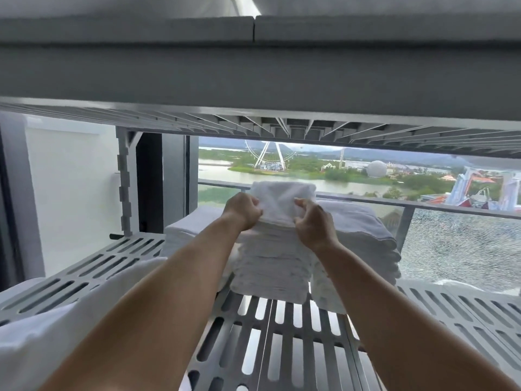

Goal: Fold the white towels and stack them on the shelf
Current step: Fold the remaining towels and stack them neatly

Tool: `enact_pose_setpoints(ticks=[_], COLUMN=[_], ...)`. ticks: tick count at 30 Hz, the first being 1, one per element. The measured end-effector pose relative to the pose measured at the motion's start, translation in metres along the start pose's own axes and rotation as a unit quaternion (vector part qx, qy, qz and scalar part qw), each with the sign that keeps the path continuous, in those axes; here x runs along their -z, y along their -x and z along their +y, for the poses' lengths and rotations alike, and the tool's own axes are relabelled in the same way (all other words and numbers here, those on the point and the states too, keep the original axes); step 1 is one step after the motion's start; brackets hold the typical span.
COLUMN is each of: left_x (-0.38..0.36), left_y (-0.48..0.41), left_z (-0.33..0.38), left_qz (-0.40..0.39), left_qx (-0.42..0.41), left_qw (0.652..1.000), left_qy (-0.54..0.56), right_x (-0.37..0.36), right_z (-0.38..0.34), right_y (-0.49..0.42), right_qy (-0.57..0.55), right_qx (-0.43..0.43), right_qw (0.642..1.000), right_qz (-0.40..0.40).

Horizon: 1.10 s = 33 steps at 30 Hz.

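Grey slatted shelf carries a tall stack of towels. We see our left hand and right hand pinching the near edge of the folded towel on top of that stack; another pile sits just right of it.

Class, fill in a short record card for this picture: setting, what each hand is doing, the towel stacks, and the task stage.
setting: slatted grey shelf by a window
left hand: grips top folded towel, left edge
right hand: grips the same towel, right edge
centre stack: tall, under that towel
neighbouring stacks: left stack, right stack
stage: top towel being set on centre stack
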<state>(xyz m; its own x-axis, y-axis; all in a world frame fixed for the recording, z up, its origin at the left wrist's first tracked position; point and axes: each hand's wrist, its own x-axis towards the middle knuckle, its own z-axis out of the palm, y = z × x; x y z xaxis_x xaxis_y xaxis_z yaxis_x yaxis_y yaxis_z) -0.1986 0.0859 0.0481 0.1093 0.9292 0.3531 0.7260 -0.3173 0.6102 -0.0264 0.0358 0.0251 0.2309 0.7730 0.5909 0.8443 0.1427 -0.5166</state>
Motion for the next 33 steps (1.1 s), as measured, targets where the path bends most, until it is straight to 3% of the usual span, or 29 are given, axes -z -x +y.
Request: enact_pose_setpoints(ticks=[8, 14, 16, 20, 25, 29, 33], left_x=[-0.001, 0.041, 0.061, 0.107, 0.145, 0.156, 0.164], left_y=[0.017, 0.051, 0.067, 0.101, 0.153, 0.187, 0.212], left_z=[-0.002, -0.014, -0.021, -0.044, -0.1, -0.13, -0.149], left_qz=[-0.075, -0.051, -0.063, -0.081, -0.108, -0.14, -0.203], left_qx=[0.006, -0.019, -0.024, -0.01, 0.07, 0.094, 0.1], left_qw=[0.996, 0.998, 0.998, 0.99, 0.986, 0.984, 0.969], left_qy=[0.055, 0.04, -0.014, -0.116, -0.109, -0.057, -0.099], right_x=[0.003, 0.001, -0.005, -0.031, -0.062, -0.078, -0.086], right_z=[-0.006, -0.04, -0.062, -0.095, -0.122, -0.127, -0.131], right_y=[0.015, 0.061, 0.083, 0.128, 0.171, 0.201, 0.221], right_qy=[0.013, 0.067, 0.047, -0.053, -0.158, -0.294, -0.361], right_qx=[-0.021, 0.094, 0.142, 0.145, 0.093, -0.022, -0.092], right_qw=[0.998, 0.988, 0.983, 0.986, 0.957, 0.918, 0.883], right_qz=[-0.051, 0.101, 0.102, -0.058, -0.226, -0.266, -0.285])
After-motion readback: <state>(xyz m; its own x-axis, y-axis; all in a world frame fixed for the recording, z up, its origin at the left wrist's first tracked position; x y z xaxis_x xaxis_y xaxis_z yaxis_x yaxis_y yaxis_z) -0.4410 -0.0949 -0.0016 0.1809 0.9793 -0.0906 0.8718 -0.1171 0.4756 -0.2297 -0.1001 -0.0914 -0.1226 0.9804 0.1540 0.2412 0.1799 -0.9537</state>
